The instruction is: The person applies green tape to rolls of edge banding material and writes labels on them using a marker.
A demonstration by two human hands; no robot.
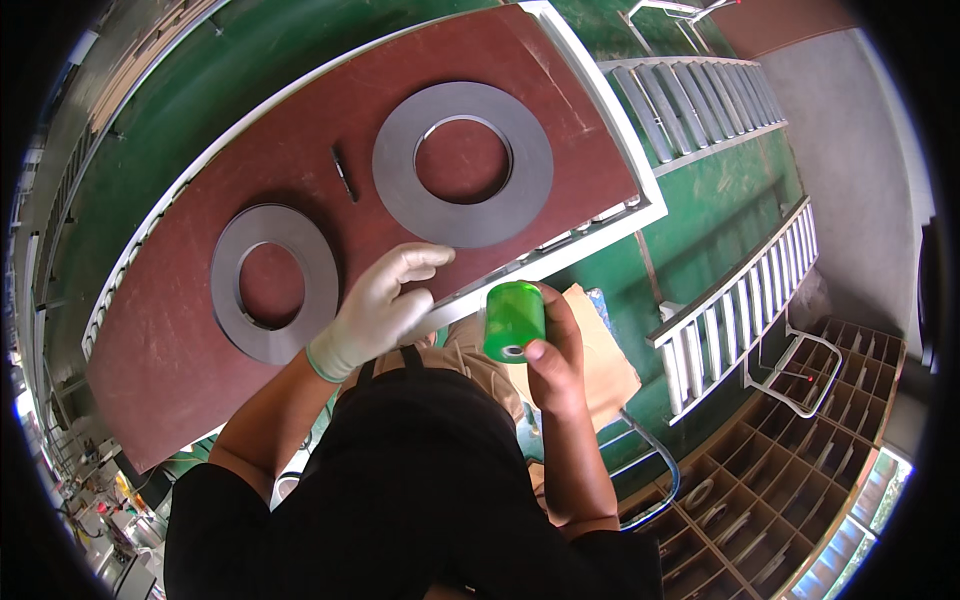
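Note:
In my bare right hand (557,345) is a green tape roll (515,322), with the hole of its core showing at the lower end. Fingers and thumb wrap its right side, just off the table's near edge. My left hand (378,305) wears a whitish glove with a green cuff. Its fingers are bent a little and apart, and nothing shows between them. It hovers over the near edge of the red-brown table (330,105), between two flat grey rings. The larger-looking ring (385,150) lies beyond it, and the other ring (228,285) lies to its left.
A black pen (343,173) lies on the table between the rings. Right of the table are roller conveyor sections (695,100) and a slatted metal rack (735,310). Cardboard (605,375) rests beside my right arm. A wooden pigeonhole shelf (770,470) stands at the lower right.

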